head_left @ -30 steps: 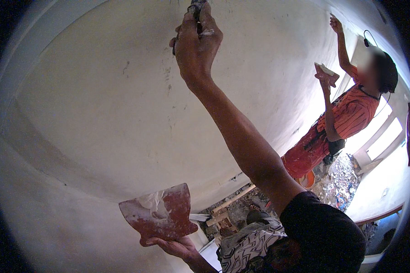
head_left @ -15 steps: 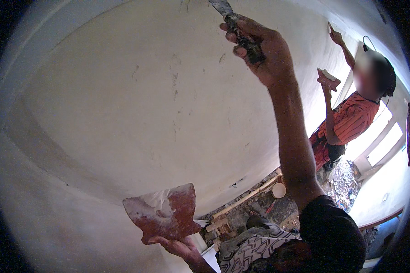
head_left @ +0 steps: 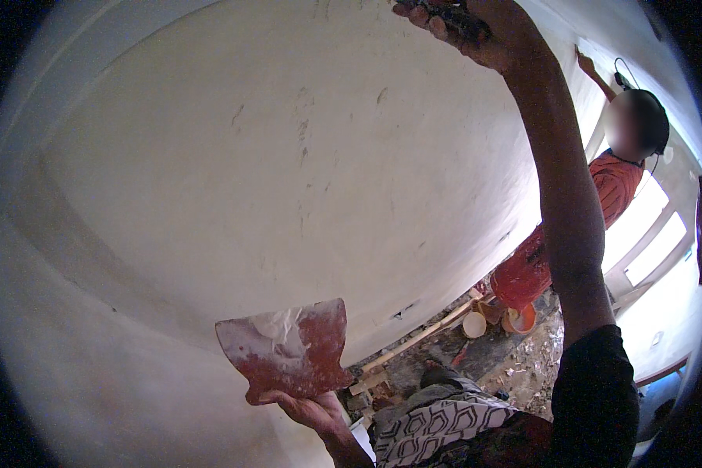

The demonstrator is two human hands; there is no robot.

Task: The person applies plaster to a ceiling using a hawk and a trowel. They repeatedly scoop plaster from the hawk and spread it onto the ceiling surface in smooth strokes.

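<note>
Pale plastered wall [head_left: 273, 171] filled most of the view, curving with the lens and marked by a few small scratches and dark flecks. Along its foot, far below, lay a strip of timber [head_left: 421, 337] amid rubble on the floor [head_left: 534, 366].

The left hand [head_left: 308, 409] was low and near, its grip closed on the bottom edge of a reddish hawk board [head_left: 288, 351], which it held up flat toward the wall. A smear of white plaster [head_left: 277, 321] sat on the upper part of the board, and the rest of its face was stained and patchy.

The right hand [head_left: 476, 27] reached high, at the top edge of the view, its arm stretched straight up from a dark sleeve [head_left: 593, 398]. Its grip was wrapped tight round the dark handle of a tool [head_left: 456, 17] pressed near the wall; the blade was cut off by the frame, so its kind could not be told.

To the right, farther along the wall, another person [head_left: 600, 187] in an orange shirt stood with one arm raised to the wall. Near that person's feet stood a small white pot [head_left: 473, 324] and, just beside it, an orange bucket [head_left: 520, 318]. Bright window panes [head_left: 647, 242] showed at the far right.
</note>
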